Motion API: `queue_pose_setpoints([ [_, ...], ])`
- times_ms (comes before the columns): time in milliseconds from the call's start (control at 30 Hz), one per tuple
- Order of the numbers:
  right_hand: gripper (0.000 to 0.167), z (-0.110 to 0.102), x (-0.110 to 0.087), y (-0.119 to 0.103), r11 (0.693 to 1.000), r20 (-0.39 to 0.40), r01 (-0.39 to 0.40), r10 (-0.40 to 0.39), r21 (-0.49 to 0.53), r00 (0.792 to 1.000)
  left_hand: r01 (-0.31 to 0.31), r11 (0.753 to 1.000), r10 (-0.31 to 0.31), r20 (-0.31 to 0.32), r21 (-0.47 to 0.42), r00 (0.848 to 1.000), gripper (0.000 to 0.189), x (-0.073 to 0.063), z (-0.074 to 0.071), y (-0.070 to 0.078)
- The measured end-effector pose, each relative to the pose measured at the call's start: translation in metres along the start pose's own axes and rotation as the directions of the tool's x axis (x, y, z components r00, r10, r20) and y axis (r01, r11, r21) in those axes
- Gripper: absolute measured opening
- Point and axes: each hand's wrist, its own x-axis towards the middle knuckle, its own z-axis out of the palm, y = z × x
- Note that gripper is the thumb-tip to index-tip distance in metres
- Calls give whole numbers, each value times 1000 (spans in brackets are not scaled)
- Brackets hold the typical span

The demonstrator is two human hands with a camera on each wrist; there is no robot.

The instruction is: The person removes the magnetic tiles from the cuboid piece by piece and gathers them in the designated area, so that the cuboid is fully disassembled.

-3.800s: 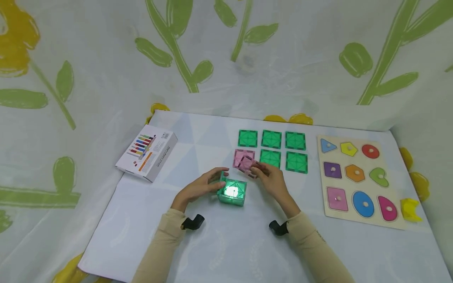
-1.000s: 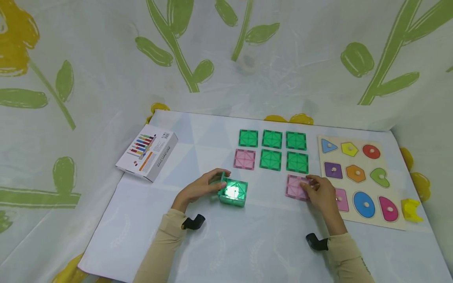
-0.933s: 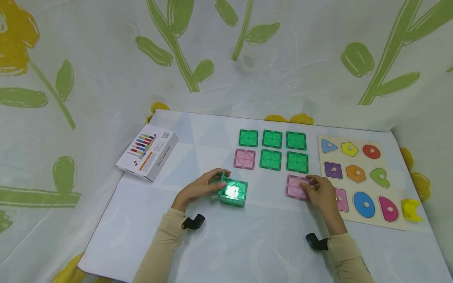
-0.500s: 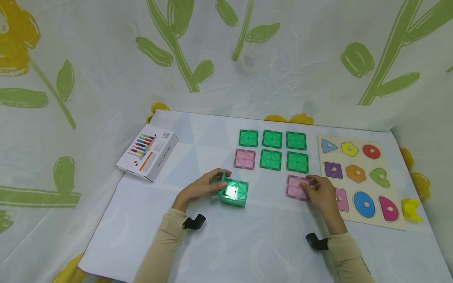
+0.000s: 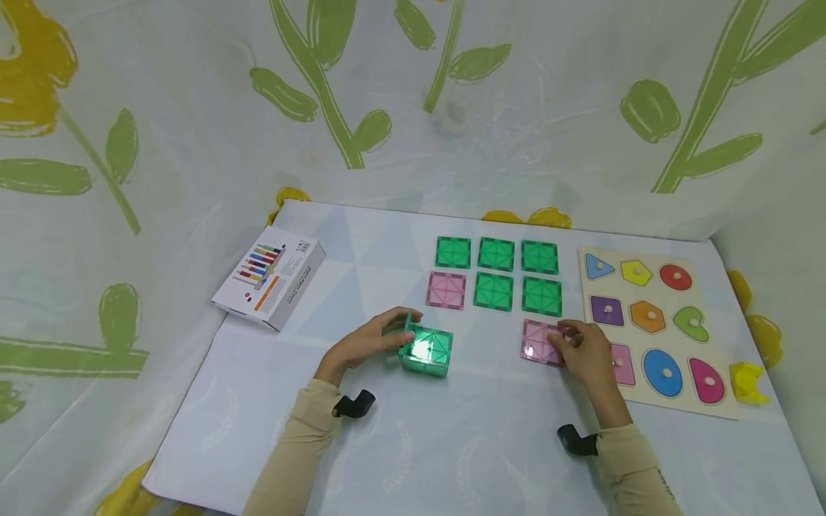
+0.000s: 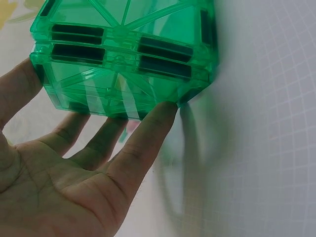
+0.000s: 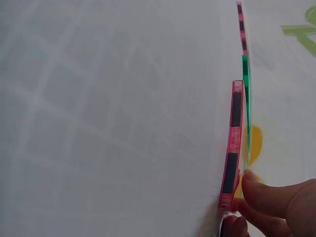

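A translucent green box of magnetic tiles [image 5: 426, 351] stands on the table, with one tile upright on its left side. My left hand [image 5: 366, 342] grips that left side, and the left wrist view has its fingertips [image 6: 165, 111] against the green tiles [image 6: 121, 54]. To the right, a pink magnetic tile [image 5: 538, 342] lies on the table below the green rows. My right hand [image 5: 586, 355] pinches its right edge between thumb and fingers. In the right wrist view the pink tile [image 7: 232, 148] appears edge-on beside the thumb [image 7: 269, 197].
Several flat green magnetic tiles [image 5: 495, 254] and another pink tile [image 5: 446, 290] form two rows behind the hands. A wooden shape puzzle board [image 5: 658, 344] lies at right, beside a yellow piece [image 5: 748, 383]. A white printed box [image 5: 269, 278] sits at the left back.
Since the oldest frame, my right hand has carried the pink tile from beside the other pink one to the right and down onto the table. Over the last second, both hands stay put.
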Motion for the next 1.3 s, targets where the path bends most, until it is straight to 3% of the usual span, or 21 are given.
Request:
queue_pose_setpoints([
  [300, 48, -1, -2, -1, 999, 38, 29, -29, -17, 999, 19, 1000, -19, -15, 2, 1000, 47, 0, 1, -1],
  [600, 45, -6, -10, -15, 986, -62, 154, -158, -71, 986, 19, 1000, -19, -24, 0, 1000, 51, 1, 0, -3],
  [800, 43, -9, -19, -31, 970, -17, 242, -243, -31, 970, 26, 1000, -26, -16, -5, 1000, 48, 1, 1, -4],
  [1133, 40, 22, -36, -54, 930, 97, 361, -366, 66, 926, 49, 999, -49, -22, -10, 999, 49, 1, 1, -1],
  [1300, 39, 39, -47, -68, 896, 166, 410, -436, 168, 885, 48, 999, -48, -20, -10, 999, 47, 0, 0, 0],
])
